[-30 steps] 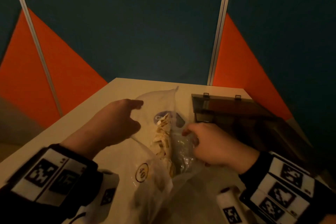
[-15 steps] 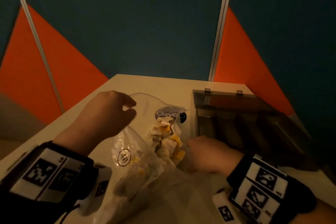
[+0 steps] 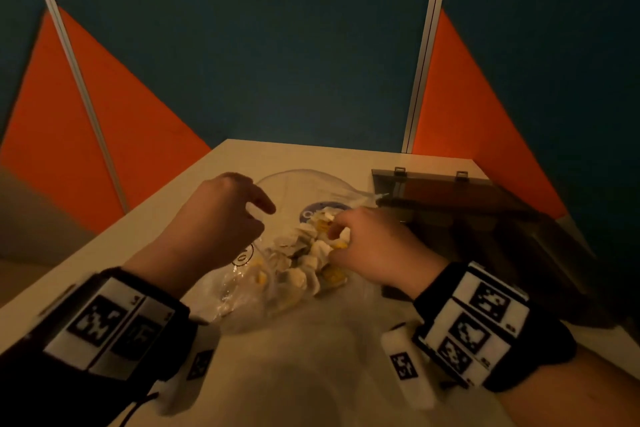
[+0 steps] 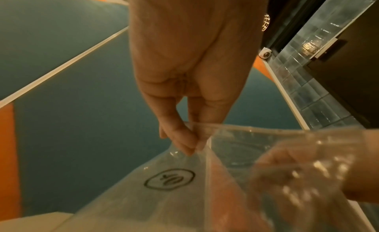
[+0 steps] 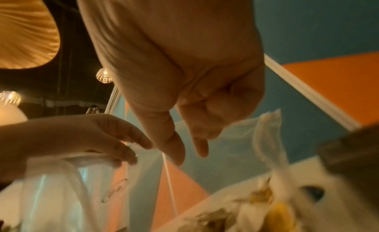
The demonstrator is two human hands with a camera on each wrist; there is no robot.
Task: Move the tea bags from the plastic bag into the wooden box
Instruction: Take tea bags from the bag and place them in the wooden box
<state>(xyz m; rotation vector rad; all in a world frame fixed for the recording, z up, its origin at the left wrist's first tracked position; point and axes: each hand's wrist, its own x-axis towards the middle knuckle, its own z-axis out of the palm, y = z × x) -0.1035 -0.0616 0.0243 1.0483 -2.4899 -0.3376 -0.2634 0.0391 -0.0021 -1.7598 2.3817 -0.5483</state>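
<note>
A clear plastic bag (image 3: 242,291) lies on the table with its mouth spread open. A heap of white and yellow tea bags (image 3: 301,260) shows inside it. My left hand (image 3: 263,218) pinches the bag's rim between thumb and fingers (image 4: 190,146), holding it up. My right hand (image 3: 332,243) reaches into the mouth, just above the heap. In the right wrist view its thumb and index (image 5: 201,148) point down with a gap between them and nothing in it; the other fingers are curled. The dark wooden box (image 3: 485,239) stands to the right, lid (image 3: 433,184) open.
The beige table (image 3: 294,374) has a bare strip at its far end, behind the bag. Blue and orange partition panels (image 3: 277,62) close it off at the back and sides. The box takes up the table's right side.
My right hand let go of the bag's near side and moved forward into its mouth, over the tea bags. The bag now lies flatter and wider. My left hand kept its pinch.
</note>
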